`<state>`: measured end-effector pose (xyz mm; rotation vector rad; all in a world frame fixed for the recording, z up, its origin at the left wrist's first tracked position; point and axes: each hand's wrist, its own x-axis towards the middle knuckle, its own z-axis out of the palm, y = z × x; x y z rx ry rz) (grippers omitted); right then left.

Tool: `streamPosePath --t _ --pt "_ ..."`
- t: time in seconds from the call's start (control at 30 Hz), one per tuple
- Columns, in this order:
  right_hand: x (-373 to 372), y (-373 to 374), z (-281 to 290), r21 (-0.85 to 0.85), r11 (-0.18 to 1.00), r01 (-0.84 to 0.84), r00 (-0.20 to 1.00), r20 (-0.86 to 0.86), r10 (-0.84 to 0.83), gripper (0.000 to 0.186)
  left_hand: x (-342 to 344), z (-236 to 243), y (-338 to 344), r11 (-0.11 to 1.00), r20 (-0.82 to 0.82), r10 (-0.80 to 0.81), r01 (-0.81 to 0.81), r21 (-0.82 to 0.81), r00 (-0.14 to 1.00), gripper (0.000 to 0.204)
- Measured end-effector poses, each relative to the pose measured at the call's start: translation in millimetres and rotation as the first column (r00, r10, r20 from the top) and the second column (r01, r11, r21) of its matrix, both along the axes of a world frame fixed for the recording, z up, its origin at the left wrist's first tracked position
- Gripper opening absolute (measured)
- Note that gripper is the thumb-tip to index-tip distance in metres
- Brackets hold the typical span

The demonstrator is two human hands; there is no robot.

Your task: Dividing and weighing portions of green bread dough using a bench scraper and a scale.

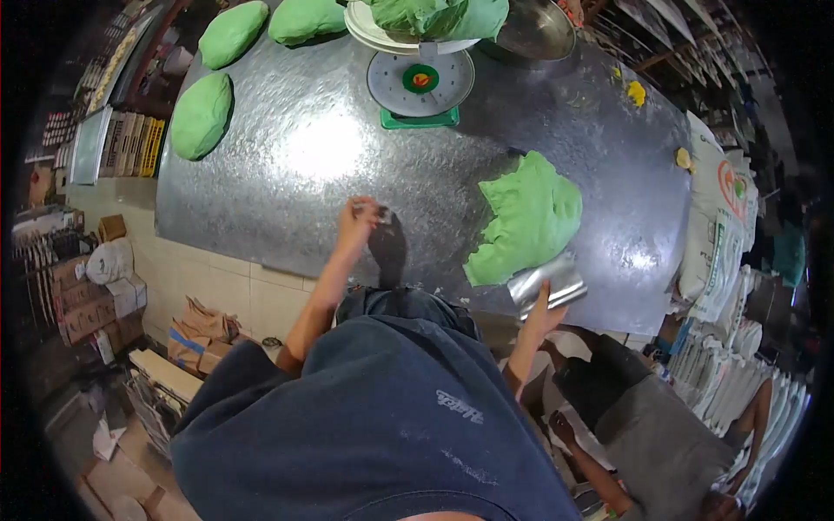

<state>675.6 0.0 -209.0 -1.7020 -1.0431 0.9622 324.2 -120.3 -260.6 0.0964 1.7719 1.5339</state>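
Observation:
My right hand point(540, 318) grips a shiny metal dough scraper point(549, 288) at the table's near edge. The blade is beside the lower end of a large, ragged piece of green dough point(532, 217), which lies flat on the metal table. My left hand point(357, 222) is over the table, left of that dough, with its fingers curled together. A small pale bit shows at the fingertips, too small to name. Beyond my hands stands a green dial scale point(420, 82), its white plate point(373, 33) heaped with more green dough point(439, 17).
Three smooth green dough mounds point(201, 115) rest at the table's far left. A round metal bowl point(530, 30) is behind the scale, and yellow scraps point(637, 94) lie far right. White sacks point(717, 217) stand along the right edge. Another person point(660, 417) is close by at lower right.

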Motion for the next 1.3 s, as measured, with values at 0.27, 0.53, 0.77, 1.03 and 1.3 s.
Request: streamPosePath --t 0.27,0.53,0.77,1.03,1.3 --pt "-49 108 14 0.032 0.879 -0.475 0.868 0.185 0.462 0.062 18 101 71 0.988 -0.442 0.001 0.067 0.138 0.897 0.029" --pt "-143 129 93 0.179 0.71 -0.682 0.73 0.093 0.677 0.054 -62 192 147 0.991 -0.859 0.124 -0.011 0.137 0.497 0.059" --pt "-231 121 195 0.206 0.606 -0.768 0.635 0.368 0.679 0.062 -157 196 167 0.98 -0.839 0.182 -0.023 0.198 0.512 0.058" --pt "-351 91 244 0.18 0.627 -0.758 0.624 0.481 0.616 0.05 -277 215 218 0.87 -0.665 -0.298 0.481 0.105 0.684 0.067" --pt "-400 104 236 0.272 0.686 -0.675 0.722 0.435 0.538 0.047 -287 192 222 0.82 -0.744 -0.296 0.559 0.123 0.598 0.056"
